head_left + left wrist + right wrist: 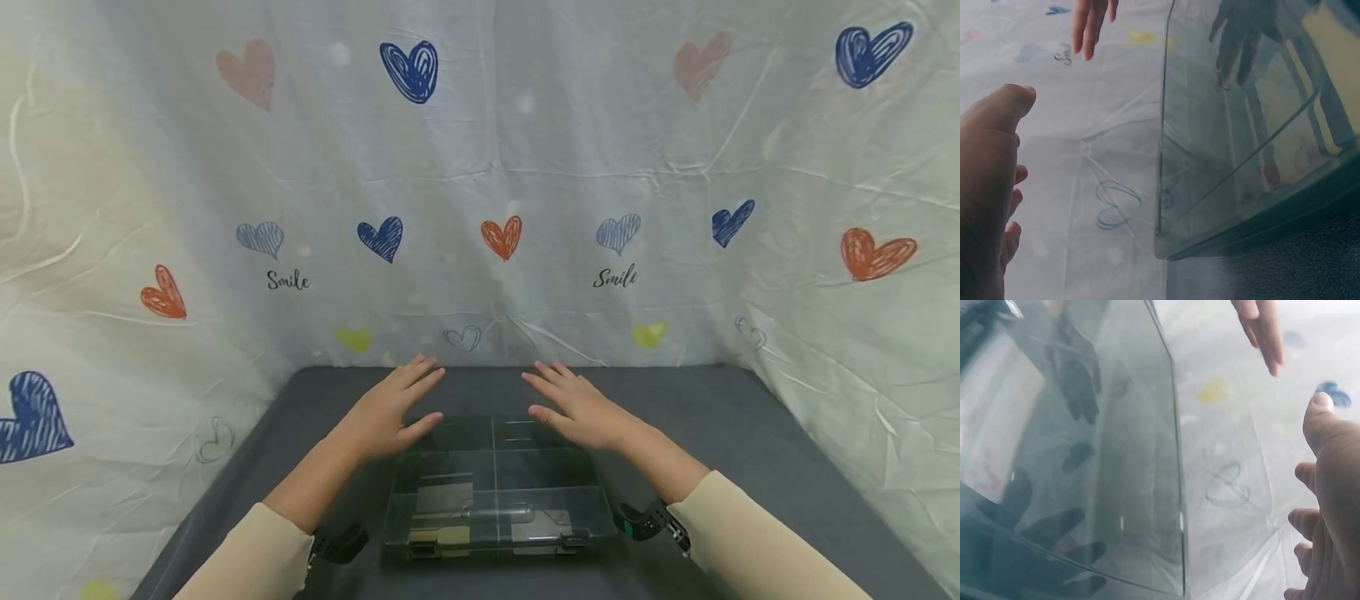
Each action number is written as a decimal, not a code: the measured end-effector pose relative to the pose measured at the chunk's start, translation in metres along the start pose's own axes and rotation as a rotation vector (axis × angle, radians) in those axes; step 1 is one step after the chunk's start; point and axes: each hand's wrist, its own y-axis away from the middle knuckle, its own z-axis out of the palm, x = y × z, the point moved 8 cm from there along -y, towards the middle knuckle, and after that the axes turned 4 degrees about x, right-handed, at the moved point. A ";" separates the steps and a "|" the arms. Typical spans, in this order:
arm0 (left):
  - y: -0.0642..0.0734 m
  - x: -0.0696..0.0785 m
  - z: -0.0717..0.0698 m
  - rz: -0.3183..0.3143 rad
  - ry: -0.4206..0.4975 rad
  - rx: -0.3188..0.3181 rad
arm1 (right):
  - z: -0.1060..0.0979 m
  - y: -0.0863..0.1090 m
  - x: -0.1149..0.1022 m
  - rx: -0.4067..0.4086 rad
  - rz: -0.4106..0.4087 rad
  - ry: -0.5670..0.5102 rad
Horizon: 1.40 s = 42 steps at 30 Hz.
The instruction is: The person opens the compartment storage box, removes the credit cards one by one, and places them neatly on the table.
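A clear plastic compartment box (525,468) with its lid down lies on the dark table, between my two forearms. Through the lid show flat pale pieces in the near compartments and a clear tube-like shape. My left hand (390,410) hovers over the box's far left corner, fingers straight and spread, holding nothing. Mirroring it, my right hand (581,408) is above the far right corner, also with extended fingers and nothing held. Both wrist views show the glossy lid (1229,144) reflecting a hand, with the thumb and fingers apart from it.
The dark grey table (675,400) runs back to a white curtain (555,275) printed with hearts and the word Smile. The curtain also hangs along both sides. Each wrist wears a black strap (652,521) with a device.
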 end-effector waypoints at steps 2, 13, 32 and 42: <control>0.003 0.006 -0.004 0.013 0.010 0.003 | 0.002 0.006 -0.007 -0.011 -0.025 0.007; 0.028 0.045 -0.009 0.161 0.048 0.047 | 0.010 0.040 -0.036 -0.048 -0.137 -0.022; 0.086 0.085 0.010 0.226 0.128 0.099 | 0.021 0.097 -0.066 -0.010 -0.307 0.021; 0.109 0.096 0.026 0.301 0.258 0.139 | 0.046 0.111 -0.064 -0.172 -0.289 -0.125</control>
